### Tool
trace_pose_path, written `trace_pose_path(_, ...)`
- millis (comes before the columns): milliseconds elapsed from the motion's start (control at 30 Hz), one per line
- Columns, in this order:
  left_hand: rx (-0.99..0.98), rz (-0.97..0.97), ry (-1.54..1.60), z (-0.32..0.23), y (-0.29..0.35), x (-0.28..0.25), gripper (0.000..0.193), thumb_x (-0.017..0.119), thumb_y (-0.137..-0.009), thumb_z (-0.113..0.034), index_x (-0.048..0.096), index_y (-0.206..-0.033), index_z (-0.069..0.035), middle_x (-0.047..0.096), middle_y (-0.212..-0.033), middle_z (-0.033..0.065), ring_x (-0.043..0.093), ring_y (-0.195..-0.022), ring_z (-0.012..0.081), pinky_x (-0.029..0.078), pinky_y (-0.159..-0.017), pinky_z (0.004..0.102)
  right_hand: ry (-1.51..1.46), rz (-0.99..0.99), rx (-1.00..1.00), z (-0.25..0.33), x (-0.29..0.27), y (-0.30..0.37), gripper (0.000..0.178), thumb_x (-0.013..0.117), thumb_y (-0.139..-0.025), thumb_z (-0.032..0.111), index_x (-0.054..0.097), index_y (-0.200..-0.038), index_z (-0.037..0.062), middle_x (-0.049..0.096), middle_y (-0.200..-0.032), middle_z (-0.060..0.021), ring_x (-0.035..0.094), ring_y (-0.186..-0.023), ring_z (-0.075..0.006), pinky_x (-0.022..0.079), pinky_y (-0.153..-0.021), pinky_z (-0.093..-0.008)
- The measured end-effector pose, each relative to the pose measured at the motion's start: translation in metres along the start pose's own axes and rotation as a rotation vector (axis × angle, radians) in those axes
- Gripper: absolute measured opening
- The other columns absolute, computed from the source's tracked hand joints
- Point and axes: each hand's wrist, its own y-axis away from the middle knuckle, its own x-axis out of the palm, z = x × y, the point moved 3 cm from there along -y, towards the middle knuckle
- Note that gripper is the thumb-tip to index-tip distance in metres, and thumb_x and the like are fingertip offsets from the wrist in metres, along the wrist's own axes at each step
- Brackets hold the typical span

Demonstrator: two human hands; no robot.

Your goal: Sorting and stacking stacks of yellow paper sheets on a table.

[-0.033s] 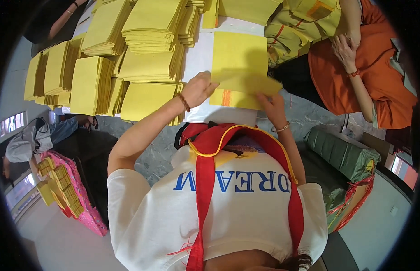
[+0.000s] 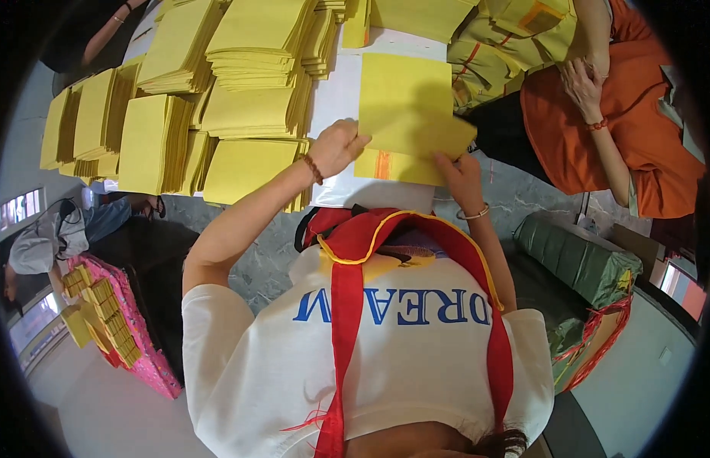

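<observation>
A yellow paper sheet (image 2: 416, 131) is stretched between my two hands over the table, its near edge lifted. My left hand (image 2: 338, 149) closes on the sheet's near left corner, thumb toward the paper. At the near right corner, my right hand (image 2: 460, 182) pinches the paper, with its fingertips partly hidden. Beneath lies more yellow paper (image 2: 412, 169), and a strip of it with an orange printed patch shows along the near side. How many sheets lie under there I cannot tell.
Tall stacks of yellow paper (image 2: 255, 164) crowd the white table (image 2: 336, 191) on the left. Yellow bundles (image 2: 492, 57) lie at the far right beside a person in orange (image 2: 553, 122). Green wrapped packages (image 2: 576, 259) stand right of me; a pink-covered surface (image 2: 152, 347) holds gold pieces on the left.
The sheet's right end has risen slightly, and its near edge has shifted. My hands keep almost the same places.
</observation>
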Motion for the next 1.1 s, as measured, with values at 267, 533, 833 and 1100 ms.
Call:
trace_pose_path(267, -0.164, -0.125, 0.303, 0.024, -0.023, 0.015, 0.026, 0.056, -0.083, -0.024, 0.057, -0.084, 0.002, 0.056, -0.062, 0.0179, 0.057, -0.059, 0.0319, 0.045, -0.059, 0.0396, -0.353, -0.281, -0.122, 0.001, 0.012, -0.019, 0.048, 0.065, -0.080, 0.012, 0.050, -0.124, 0.0043, 0.062, -0.102, -0.0115, 0.059, -0.091, -0.0153, 0.048, -0.075, -0.0283)
trace_pose_path(533, -0.202, -0.150, 0.404, 0.031, -0.029, 0.018, 0.059, 0.064, -0.078, -0.018, 0.034, -0.127, -0.003, 0.059, -0.069, 0.0106, 0.058, -0.063, 0.0239, 0.046, -0.060, 0.0350, -0.089, -0.296, -0.175, -0.013, 0.010, -0.026, 0.042, 0.067, -0.077, 0.017, 0.059, -0.117, 0.0058, 0.063, -0.102, -0.0101, 0.060, -0.090, -0.0180, 0.046, -0.078, -0.0283)
trace_pose_path(833, -0.262, -0.133, 0.272, 0.010, -0.021, 0.002, 0.058, 0.061, -0.080, -0.023, 0.034, -0.128, -0.005, 0.061, -0.079, 0.0166, 0.059, -0.071, 0.0313, 0.046, -0.065, 0.0413, 0.046, -0.345, -0.195, -0.009, 0.009, -0.028, 0.042, 0.068, -0.076, 0.017, 0.059, -0.116, 0.0069, 0.064, -0.096, -0.0107, 0.061, -0.083, -0.0200, 0.046, -0.073, -0.0290)
trace_pose_path(1100, 0.375, -0.383, -0.371, -0.041, -0.036, 0.017, 0.043, 0.056, -0.085, -0.028, 0.047, -0.122, -0.008, 0.046, -0.125, 0.0174, 0.045, -0.113, 0.0333, 0.039, -0.090, 0.0424, -0.009, -0.347, -0.179, -0.014, 0.011, -0.029, 0.041, 0.067, -0.075, 0.016, 0.060, -0.114, 0.0047, 0.063, -0.094, -0.0129, 0.061, -0.084, -0.0242, 0.047, -0.073, -0.0311)
